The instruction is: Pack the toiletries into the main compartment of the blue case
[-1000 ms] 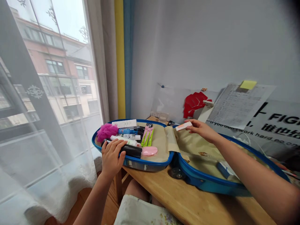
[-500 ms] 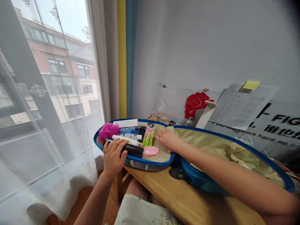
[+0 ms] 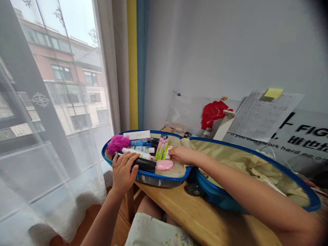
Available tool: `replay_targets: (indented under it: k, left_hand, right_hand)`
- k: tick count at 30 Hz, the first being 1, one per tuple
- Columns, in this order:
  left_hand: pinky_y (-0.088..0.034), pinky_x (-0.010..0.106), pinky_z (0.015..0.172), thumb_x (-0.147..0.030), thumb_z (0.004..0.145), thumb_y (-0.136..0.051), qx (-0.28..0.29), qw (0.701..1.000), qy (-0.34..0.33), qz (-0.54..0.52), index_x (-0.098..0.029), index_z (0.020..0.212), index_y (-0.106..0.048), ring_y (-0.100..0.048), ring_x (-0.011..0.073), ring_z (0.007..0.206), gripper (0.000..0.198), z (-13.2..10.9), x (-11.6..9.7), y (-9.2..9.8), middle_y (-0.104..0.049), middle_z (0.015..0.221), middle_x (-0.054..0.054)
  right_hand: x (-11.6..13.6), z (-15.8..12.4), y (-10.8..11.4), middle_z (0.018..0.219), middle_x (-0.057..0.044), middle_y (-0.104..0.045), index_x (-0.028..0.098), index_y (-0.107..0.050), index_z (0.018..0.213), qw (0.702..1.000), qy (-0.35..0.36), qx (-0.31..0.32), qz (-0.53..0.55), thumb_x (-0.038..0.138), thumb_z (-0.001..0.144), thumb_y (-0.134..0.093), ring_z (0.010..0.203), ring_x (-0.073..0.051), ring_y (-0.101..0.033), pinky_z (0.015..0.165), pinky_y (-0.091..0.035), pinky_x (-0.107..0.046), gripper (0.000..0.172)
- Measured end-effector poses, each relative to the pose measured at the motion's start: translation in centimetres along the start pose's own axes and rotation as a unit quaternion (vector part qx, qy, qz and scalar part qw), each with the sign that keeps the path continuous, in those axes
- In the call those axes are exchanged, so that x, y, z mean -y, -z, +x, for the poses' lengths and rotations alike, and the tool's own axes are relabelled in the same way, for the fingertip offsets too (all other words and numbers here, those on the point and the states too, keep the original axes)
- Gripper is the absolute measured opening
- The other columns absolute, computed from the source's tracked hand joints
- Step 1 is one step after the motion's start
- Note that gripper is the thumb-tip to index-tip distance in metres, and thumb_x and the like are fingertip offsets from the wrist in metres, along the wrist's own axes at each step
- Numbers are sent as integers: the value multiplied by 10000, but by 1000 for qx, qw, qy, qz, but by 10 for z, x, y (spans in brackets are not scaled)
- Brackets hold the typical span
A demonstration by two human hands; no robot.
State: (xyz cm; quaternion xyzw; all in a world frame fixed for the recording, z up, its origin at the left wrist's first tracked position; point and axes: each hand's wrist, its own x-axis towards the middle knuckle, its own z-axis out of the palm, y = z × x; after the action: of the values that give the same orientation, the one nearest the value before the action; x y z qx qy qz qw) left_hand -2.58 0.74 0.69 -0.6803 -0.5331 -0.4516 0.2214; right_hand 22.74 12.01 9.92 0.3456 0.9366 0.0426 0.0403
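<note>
Head view shows a blue suitcase (image 3: 164,180) lying open on a wooden table (image 3: 205,222), with both halves lined in beige cloth. The half nearer the window is packed with toiletries. At this half's far rim lies a long white box (image 3: 139,135), with a pink bath puff (image 3: 118,143) at its window-side end. In front of them lie a blue bottle (image 3: 139,143), a white bottle (image 3: 144,149) and a white tube (image 3: 135,153). Toward the suitcase's hinge sit pink and green packets (image 3: 162,147) and a pink oval case (image 3: 164,165).

The left hand (image 3: 123,171) is at the near rim of this half, its fingers curled over a black bottle (image 3: 145,165) that lies on its side among the other things. The right hand (image 3: 183,154) reaches across the hinge, palm down, with its fingertips at a small white packet (image 3: 168,152) just beside the pink and green packets. It perhaps pinches the packet, but the grip cannot be told. The other half holds crumpled lining cloth (image 3: 243,160).
</note>
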Motion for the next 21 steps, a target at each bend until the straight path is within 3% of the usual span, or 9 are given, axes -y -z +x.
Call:
replay_targets:
  k: [2,5,8,10,13,16,21]
  left_hand:
    - [-184,441,1075,-375,951,-313,-2,1000,-1,1,-220,1133,-614,-526,242,1124,384,0,-1,0,-665,1122,58]
    - [-186,443,1074,-372,952,-314,-4,1000,-4,-1,-222,1138,-612,-525,244,1129,382,0,-1,0,-667,1117,57]
    - [-188,446,1074,-373,949,-315,0,1000,0,-1,-224,1139,-616,-527,246,1128,385,0,0,-1,-666,1122,61]
    - [-187,447,1077,-377,947,-314,3,1000,3,-1,-223,1137,-618,-526,248,1130,391,-1,1,-1,-663,1128,64]
    - [-184,446,1080,-377,947,-309,1,1000,4,-2,-220,1134,-621,-524,247,1134,397,-1,1,-2,-662,1132,67]
    - [-184,441,1081,-375,945,-314,-2,1000,2,-2,-219,1129,-624,-525,244,1134,393,-1,1,-2,-664,1129,65]
    - [-188,440,1076,-365,946,-315,-3,1000,-1,2,-216,1128,-622,-528,244,1128,387,0,1,-1,-667,1124,68]
  right_hand:
    - [-3,-3,9,1146,-43,-655,190,-642,1077,1000,-11,4,5,258,873,-549,1023,-144,-611,903,-475,-313,234]
    - [-22,-16,29,1268,-42,-613,211,-623,1175,998,-66,-18,10,185,880,-474,1149,-153,-566,973,-421,-268,332]
    - [-57,-38,46,1247,-84,-618,189,-595,1215,988,-153,-29,2,207,915,-410,1130,-180,-578,957,-431,-305,353]
    - [-81,-57,48,1156,-88,-651,180,-616,1147,978,-207,0,0,243,914,-457,1060,-182,-606,927,-453,-340,289]
    - [-107,-87,33,1019,-54,-662,159,-633,1005,957,-275,96,18,333,899,-535,915,-137,-623,847,-501,-343,226]
    - [-118,-114,8,1019,-47,-643,177,-628,987,922,-341,180,46,357,906,-527,866,-109,-609,787,-521,-298,222]
    - [-125,-138,-26,1112,-64,-610,197,-590,1108,864,-445,221,83,366,912,-512,911,-125,-600,789,-527,-314,271]
